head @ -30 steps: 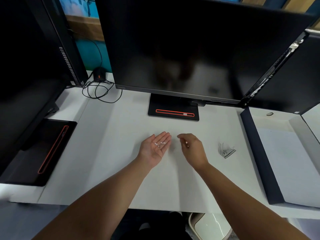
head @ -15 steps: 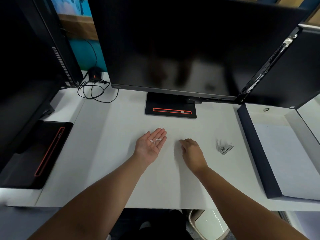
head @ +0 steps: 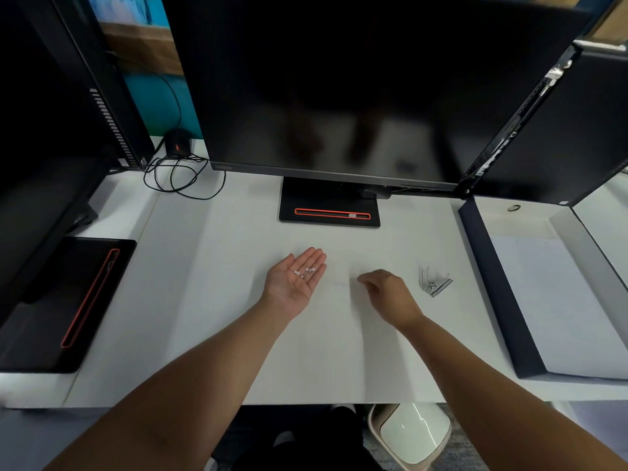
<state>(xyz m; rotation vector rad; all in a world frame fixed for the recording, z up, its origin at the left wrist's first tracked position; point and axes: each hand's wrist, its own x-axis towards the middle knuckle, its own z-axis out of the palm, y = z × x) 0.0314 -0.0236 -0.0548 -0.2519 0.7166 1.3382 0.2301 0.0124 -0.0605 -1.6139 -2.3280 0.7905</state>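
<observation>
Screws (head: 304,272) on left hand (head: 296,282) palm.

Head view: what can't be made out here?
Small white pieces on the left hand palm: too small to identify, head view.
Right hand: its own back hides the fingertips; whether it pinches anything is unclear.
Clear packet on the desk: contents too small, blurred.
Monitor: top cut off by the frame edge.

Bare left hand (head: 294,282), bare right hand (head: 387,294). Bare forearms (head: 204,379) right to frame edge. Low between them, dark clothing (head: 306,447), detail too dim to tell.
</observation>
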